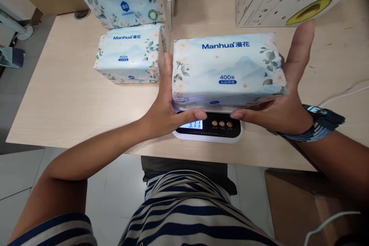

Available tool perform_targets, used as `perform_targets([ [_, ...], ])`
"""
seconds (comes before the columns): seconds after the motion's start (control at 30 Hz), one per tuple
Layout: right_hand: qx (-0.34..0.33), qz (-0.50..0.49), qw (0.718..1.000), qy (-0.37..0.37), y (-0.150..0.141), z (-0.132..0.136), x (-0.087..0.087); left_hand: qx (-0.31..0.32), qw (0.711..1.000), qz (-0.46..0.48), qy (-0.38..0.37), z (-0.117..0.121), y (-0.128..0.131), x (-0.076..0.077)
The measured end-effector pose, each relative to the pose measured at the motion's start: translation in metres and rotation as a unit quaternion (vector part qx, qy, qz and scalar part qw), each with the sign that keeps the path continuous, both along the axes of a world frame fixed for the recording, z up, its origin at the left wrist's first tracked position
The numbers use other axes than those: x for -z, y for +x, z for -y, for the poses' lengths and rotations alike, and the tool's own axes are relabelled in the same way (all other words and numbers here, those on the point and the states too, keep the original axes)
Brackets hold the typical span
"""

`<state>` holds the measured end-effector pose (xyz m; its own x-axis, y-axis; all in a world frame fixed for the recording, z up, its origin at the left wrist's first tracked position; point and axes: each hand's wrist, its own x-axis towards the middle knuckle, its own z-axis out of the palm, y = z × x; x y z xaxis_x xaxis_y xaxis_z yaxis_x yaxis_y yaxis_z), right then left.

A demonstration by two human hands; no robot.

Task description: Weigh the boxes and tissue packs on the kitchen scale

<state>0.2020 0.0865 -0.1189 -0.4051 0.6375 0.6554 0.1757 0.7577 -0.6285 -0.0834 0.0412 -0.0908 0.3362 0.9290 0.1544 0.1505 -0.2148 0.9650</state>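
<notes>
A pack of tissues point(227, 65), pale blue with flowers and "Manhua" lettering, is on or just over a kitchen scale point(207, 134); its underside is hidden. My left hand point(165, 109) presses against the pack's left side, fingers pointing up along it and thumb across the lower front. My right hand point(284, 103) grips the right side, with one finger raised clear of the pack and the thumb under its front edge. The scale's lit display point(194, 124) shows digits that look like 3.11, partly covered by my left thumb.
At the left, one tissue pack point(128, 59) lies on the wooden table point(75, 96) with another pack point(123, 0) above it. A white box point(276, 5) with an avocado picture stands at the back right. A white cable point(346, 94) crosses the right side.
</notes>
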Motion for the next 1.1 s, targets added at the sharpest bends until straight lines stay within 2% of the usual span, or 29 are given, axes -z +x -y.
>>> perform_targets([
  [0.1,-0.008,0.016,1.000,0.003,0.002,-0.001,0.001,0.039,0.999,0.019,0.001,0.000,0.001,0.001],
  [0.3,-0.017,0.000,1.000,-0.015,0.008,-0.002,0.009,-0.009,0.999,-0.034,-0.023,0.004,-0.002,-0.002],
  [0.47,-0.016,0.003,0.999,-0.035,0.011,-0.001,0.008,0.013,0.999,-0.029,-0.012,-0.005,-0.003,-0.004],
  [0.63,-0.035,-0.016,0.999,-0.020,0.010,-0.004,0.005,0.031,0.999,-0.023,0.011,-0.013,-0.003,-0.005],
  [0.8,-0.029,-0.003,0.999,0.017,0.008,-0.007,0.006,0.013,0.999,-0.028,-0.013,-0.011,-0.004,-0.005],
  [1.1,-0.028,0.051,0.998,-0.020,0.016,-0.010,0.010,0.012,1.000,-0.014,0.006,-0.015,-0.004,-0.003],
])
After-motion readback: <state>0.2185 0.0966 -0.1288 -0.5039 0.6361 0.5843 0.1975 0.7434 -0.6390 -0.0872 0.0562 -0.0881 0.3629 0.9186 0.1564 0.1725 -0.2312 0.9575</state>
